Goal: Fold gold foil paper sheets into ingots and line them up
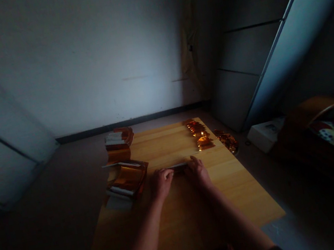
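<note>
My left hand (163, 181) is closed, its fingers pinching the left end of a narrow, dark strip of foil paper (179, 168) with a pale upper edge. At the strip's other end, my right hand (199, 173) grips it, with one finger lifted a little. The strip lies level, low over the wooden table (184, 221). To the left of my left hand is a curled stack of copper-gold foil paper (128, 177) with white edges. Behind that, more foil sheets (119, 140) lie in a second loose pile. Dim light hides details of the strip.
Along the table's far right edge stands a row of shiny folded gold foil pieces (200, 133). A container of similar gold pieces (228, 141) sits beyond that edge. A white box (264, 136) is on the floor at right, near a wooden seat (317, 109). A wall rises behind.
</note>
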A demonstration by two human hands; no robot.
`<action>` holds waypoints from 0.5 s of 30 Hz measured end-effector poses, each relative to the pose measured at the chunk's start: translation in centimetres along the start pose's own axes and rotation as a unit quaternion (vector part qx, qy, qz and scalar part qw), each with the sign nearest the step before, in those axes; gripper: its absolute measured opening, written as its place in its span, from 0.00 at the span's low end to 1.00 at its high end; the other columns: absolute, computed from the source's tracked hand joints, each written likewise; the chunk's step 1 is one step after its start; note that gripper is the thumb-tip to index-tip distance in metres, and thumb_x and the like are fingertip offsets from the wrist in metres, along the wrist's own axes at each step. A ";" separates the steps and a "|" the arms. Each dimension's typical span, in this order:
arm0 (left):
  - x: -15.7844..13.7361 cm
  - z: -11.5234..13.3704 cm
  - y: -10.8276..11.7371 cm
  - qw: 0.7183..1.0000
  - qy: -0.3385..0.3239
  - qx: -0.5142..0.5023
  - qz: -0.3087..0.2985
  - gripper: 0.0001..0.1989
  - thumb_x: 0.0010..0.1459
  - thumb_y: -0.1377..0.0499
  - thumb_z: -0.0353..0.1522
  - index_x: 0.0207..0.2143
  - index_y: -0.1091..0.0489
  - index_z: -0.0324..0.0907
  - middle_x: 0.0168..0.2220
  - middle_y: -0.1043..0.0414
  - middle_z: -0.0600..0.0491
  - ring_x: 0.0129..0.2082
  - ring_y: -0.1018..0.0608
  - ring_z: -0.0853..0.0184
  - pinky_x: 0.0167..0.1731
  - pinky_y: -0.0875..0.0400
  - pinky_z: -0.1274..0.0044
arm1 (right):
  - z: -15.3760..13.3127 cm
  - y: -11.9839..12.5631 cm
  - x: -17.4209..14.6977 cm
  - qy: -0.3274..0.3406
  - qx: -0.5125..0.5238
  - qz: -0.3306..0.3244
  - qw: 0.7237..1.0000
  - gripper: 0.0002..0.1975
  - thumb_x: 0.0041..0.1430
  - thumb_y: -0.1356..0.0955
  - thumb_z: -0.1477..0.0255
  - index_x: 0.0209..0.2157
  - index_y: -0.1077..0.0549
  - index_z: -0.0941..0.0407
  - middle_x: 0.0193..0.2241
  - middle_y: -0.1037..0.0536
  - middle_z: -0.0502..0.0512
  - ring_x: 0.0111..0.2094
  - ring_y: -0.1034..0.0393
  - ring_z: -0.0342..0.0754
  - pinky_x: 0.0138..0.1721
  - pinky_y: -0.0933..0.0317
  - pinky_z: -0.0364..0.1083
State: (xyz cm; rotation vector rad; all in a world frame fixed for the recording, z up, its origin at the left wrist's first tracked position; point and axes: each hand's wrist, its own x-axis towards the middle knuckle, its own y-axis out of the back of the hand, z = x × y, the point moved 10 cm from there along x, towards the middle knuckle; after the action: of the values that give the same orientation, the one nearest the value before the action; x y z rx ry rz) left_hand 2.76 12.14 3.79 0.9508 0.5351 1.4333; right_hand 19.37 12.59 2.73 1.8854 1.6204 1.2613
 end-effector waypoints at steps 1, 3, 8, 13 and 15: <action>0.1 -0.1 -0.2 1.000 0.006 0.004 -0.004 0.09 0.56 0.45 0.30 0.34 0.24 0.44 0.36 0.22 0.53 0.39 0.26 0.66 0.42 0.35 0.75 | 0.0 0.0 0.0 -0.004 -0.011 0.003 1.000 0.09 0.53 0.34 0.75 0.36 0.25 0.59 0.52 0.33 0.65 0.49 0.37 0.55 0.49 0.39 0.51; 0.2 -0.3 -0.4 1.000 0.016 0.014 -0.008 0.08 0.56 0.44 0.30 0.34 0.24 0.45 0.37 0.22 0.54 0.39 0.26 0.67 0.42 0.36 0.76 | 0.0 0.0 0.0 -0.011 -0.027 0.011 1.000 0.08 0.53 0.34 0.75 0.35 0.25 0.60 0.53 0.34 0.65 0.48 0.37 0.55 0.49 0.40 0.50; 0.1 -0.1 -0.4 0.998 0.034 0.059 -0.018 0.08 0.56 0.44 0.31 0.36 0.25 0.45 0.37 0.23 0.54 0.40 0.26 0.66 0.42 0.37 0.75 | -0.3 0.2 0.2 -0.016 -0.034 0.005 0.999 0.08 0.53 0.34 0.75 0.36 0.25 0.57 0.49 0.32 0.61 0.47 0.38 0.52 0.48 0.42 0.47; 0.0 0.4 -0.4 0.994 0.042 0.097 -0.034 0.08 0.56 0.44 0.31 0.37 0.26 0.45 0.38 0.24 0.53 0.40 0.27 0.65 0.41 0.37 0.74 | -0.3 0.1 0.7 -0.021 -0.040 -0.034 0.998 0.06 0.53 0.34 0.74 0.34 0.26 0.55 0.41 0.29 0.56 0.42 0.39 0.50 0.44 0.43 0.44; -0.1 0.6 -0.4 0.993 0.038 0.111 -0.033 0.08 0.56 0.45 0.31 0.37 0.27 0.45 0.38 0.24 0.53 0.41 0.27 0.65 0.42 0.38 0.74 | -0.2 -0.1 0.9 -0.022 -0.047 -0.050 0.997 0.05 0.53 0.34 0.73 0.31 0.26 0.55 0.39 0.29 0.56 0.40 0.39 0.49 0.43 0.43 0.44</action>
State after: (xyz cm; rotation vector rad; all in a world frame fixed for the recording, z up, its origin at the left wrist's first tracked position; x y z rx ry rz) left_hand 3.47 11.98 3.79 1.0463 0.7892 1.3739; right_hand 19.14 13.36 3.09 1.7412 1.5837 1.2253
